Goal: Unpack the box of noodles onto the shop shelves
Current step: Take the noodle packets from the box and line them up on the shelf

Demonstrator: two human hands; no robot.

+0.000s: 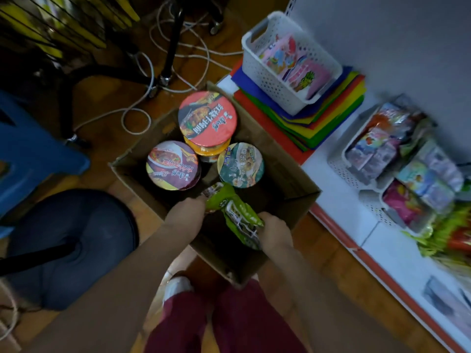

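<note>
The right hand [274, 233] grips the packets [235, 212] inside the box [293, 174], by its near edge. The left hand [187, 212] meets their other end; its grip cannot be determined. The packets are probably light, soft, slippery and brittle inside. Hold mid-body without squeezing.

The box [285, 169] is matt brown cardboard, a little rough. The cup lids [207, 118] look glossy and printed. The packets [237, 215] are shiny, crinkled plastic film. The basket [270, 80] is white perforated plastic, the shelf [331, 179] is smooth white, and the floor [102, 93] is brown wood-look, faintly shiny.
</note>
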